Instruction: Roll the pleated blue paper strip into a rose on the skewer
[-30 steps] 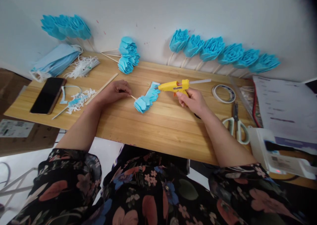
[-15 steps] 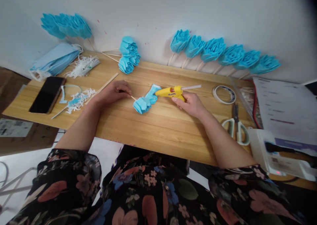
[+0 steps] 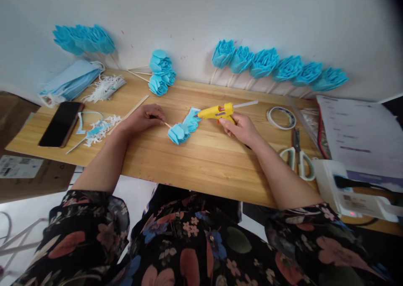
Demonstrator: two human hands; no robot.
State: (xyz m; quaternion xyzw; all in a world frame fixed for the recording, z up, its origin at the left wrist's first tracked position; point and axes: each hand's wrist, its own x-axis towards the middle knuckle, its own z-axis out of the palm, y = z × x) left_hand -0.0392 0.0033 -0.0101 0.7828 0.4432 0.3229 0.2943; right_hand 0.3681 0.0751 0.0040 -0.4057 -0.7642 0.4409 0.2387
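Observation:
My left hand (image 3: 149,117) pinches the thin wooden stick of a blue fabric flower (image 3: 178,133), whose head lies on the table to the right of my fingers. A loose blue strip (image 3: 191,117) runs up and to the right from the flower head, its far end pale. In my right hand (image 3: 239,128) is a yellow hot glue gun (image 3: 217,112), held by its handle. Its nozzle points left and meets or hovers just over the strip; I cannot tell which. A clear glue stick (image 3: 246,104) pokes out of the gun's back.
Finished blue flowers (image 3: 265,63) lean on the wall at the right, others (image 3: 83,39) at the left. Three flowers lie at the back (image 3: 161,72). Masks (image 3: 71,79), a phone (image 3: 60,124) and ear loops (image 3: 103,88) are left; tape (image 3: 281,118), scissors (image 3: 296,154) and a power strip (image 3: 352,193) right.
The glue gun has tilted slightly, its rear end higher, with its nozzle still at the strip. My left hand keeps its pinch on the stick. The whole view has shifted slightly.

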